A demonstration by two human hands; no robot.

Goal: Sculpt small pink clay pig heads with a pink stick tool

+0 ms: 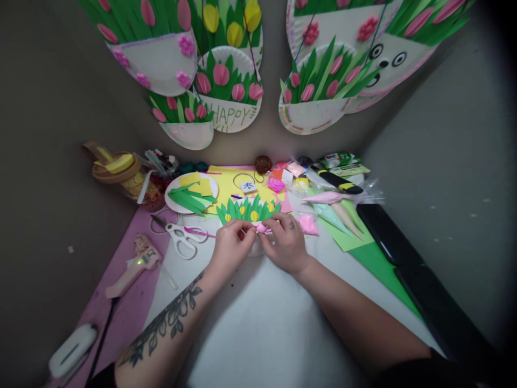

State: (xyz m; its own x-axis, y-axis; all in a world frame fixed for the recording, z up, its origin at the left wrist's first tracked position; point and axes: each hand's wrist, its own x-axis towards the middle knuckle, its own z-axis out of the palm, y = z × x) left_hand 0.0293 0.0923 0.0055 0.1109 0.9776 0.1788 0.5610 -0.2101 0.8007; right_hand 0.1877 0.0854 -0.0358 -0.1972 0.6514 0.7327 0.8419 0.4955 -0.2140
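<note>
A small pink piece (pixel 262 228), soft-looking like clay, shows between my fingertips. My left hand (pixel 234 241) pinches at its left side, fingers pressed together. From the right, my right hand (pixel 285 240) grips it between thumb and fingers. Just behind my hands stands a paper-plate craft (pixel 253 211) with green paper grass and yellow paper tulips; my hands hide its lower part. White-handled scissors (pixel 186 240) lie left of my left hand, and a thin magenta strip (pixel 197 231) crosses them. A pink packet (pixel 308 223) sits right of my right hand.
A pink glue gun (pixel 141 261) with a lit light lies at left, near a lidded drink cup (pixel 129 172). Green paper leaves (pixel 189 198) rest on a white plate. Piping bags (pixel 329 213) and a black device (pixel 379 231) are at right. Finished plate crafts (pixel 238 116) hang behind.
</note>
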